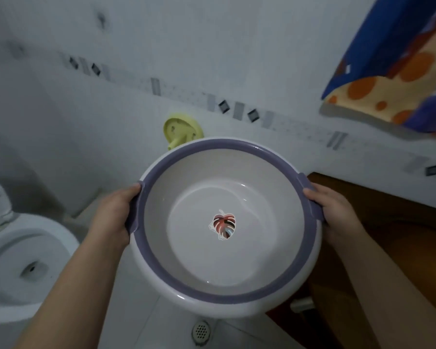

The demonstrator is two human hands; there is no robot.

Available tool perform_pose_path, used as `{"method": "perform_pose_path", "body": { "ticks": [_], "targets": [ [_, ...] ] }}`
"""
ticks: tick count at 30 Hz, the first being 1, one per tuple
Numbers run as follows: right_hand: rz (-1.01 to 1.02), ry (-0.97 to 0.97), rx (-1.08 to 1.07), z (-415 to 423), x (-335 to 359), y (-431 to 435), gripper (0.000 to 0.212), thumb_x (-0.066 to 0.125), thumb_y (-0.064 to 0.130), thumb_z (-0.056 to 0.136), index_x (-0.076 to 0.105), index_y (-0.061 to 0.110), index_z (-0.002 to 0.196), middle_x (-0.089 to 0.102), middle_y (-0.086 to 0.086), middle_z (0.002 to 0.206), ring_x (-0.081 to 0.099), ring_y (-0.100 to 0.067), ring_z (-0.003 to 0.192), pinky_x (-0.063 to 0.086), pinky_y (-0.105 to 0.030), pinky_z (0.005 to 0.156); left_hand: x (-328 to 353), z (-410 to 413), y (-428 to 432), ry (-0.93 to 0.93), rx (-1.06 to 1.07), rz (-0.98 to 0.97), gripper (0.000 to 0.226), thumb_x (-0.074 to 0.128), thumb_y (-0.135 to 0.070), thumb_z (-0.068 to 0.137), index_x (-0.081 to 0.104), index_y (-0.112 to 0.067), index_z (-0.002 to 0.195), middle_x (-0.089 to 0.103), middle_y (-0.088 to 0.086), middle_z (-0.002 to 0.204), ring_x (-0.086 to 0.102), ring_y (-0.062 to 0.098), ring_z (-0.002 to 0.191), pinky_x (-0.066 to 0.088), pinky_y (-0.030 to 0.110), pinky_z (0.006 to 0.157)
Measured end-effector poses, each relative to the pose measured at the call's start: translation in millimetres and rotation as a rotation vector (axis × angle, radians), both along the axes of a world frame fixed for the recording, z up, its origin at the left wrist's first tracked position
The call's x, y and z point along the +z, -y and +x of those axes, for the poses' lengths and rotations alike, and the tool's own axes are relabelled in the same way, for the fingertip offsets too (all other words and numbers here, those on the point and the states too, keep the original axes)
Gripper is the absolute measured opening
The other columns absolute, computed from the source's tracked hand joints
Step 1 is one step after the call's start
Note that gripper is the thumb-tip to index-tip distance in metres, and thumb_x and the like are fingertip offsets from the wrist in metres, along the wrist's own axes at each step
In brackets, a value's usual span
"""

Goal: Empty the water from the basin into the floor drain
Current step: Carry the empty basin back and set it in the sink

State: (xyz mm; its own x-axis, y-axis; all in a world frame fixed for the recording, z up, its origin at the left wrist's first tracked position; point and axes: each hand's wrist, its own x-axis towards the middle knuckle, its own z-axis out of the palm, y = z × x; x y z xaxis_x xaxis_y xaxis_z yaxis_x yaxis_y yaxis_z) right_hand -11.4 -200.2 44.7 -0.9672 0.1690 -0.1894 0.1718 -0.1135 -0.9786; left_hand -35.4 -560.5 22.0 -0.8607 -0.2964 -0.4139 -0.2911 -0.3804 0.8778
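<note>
I hold a round white basin with a purple rim and a leaf sticker on its bottom, roughly level, in the air. A shallow layer of clear water lies in it. My left hand grips the purple handle on its left side. My right hand grips the handle on its right side. Below the basin's near edge, a round perforated floor drain shows in the white tiled floor.
A white toilet with its lid up stands at the left. A yellow-green plastic object hangs on the tiled wall behind the basin. A brown wooden surface lies at the right, and a blue and orange towel hangs above it.
</note>
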Motion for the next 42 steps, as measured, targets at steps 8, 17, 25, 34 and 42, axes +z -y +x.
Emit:
{"method": "perform_pose_path", "body": {
  "ticks": [8, 17, 25, 34, 42],
  "targets": [
    [-0.026, 0.033, -0.368, 78, 6, -42, 0.021, 0.053, 0.021, 0.087, 0.070, 0.017, 0.098, 0.074, -0.009, 0.093, 0.070, -0.030, 0.082, 0.054, -0.034, 0.061, 25, -26, -69, -0.004, -0.349, 0.098, 0.017, 0.055, -0.020, 0.088, 0.064, -0.009, 0.078, 0.068, -0.001, 0.048, 0.063, 0.011, 0.043, 0.051, 0.018, 0.043],
    [-0.019, 0.072, -0.817, 174, 10, -83, 0.019, 0.057, 0.022, 0.083, 0.070, 0.015, 0.096, 0.073, -0.010, 0.089, 0.066, -0.030, 0.083, 0.052, -0.042, 0.076, 26, -31, -180, -0.010, -0.713, 0.072, 0.019, 0.058, -0.021, 0.087, 0.065, -0.007, 0.077, 0.069, 0.001, 0.049, 0.064, 0.014, 0.043, 0.051, 0.020, 0.044],
    [-0.012, 0.112, -0.954, 219, 9, -142, 0.018, 0.051, 0.019, 0.089, 0.067, 0.014, 0.082, 0.072, -0.008, 0.079, 0.062, -0.033, 0.084, 0.049, -0.039, 0.074, 16, -17, -269, -0.005, -0.836, 0.009, 0.018, 0.062, -0.022, 0.085, 0.067, -0.006, 0.080, 0.071, 0.003, 0.054, 0.065, 0.020, 0.053, 0.051, 0.031, 0.060],
    [-0.001, 0.236, -0.891, 223, -21, -267, 0.025, 0.053, 0.023, 0.088, 0.063, 0.008, 0.105, 0.065, -0.007, 0.094, 0.059, -0.030, 0.088, 0.046, -0.036, 0.072, -9, -1, -365, 0.064, -0.730, -0.154, 0.033, 0.067, -0.034, 0.077, 0.068, -0.006, 0.096, 0.072, 0.011, 0.088, 0.066, 0.030, 0.081, 0.051, 0.036, 0.069],
    [-0.044, 0.317, -0.643, 228, -33, -363, 0.021, 0.057, 0.021, 0.084, 0.065, 0.014, 0.101, 0.068, -0.006, 0.098, 0.062, -0.028, 0.089, 0.049, -0.034, 0.065, -12, 45, -426, 0.077, -0.519, -0.339, 0.027, 0.069, -0.038, 0.077, 0.067, -0.012, 0.071, 0.070, 0.009, 0.074, 0.066, 0.029, 0.071, 0.050, 0.033, 0.059]
  ]
}}
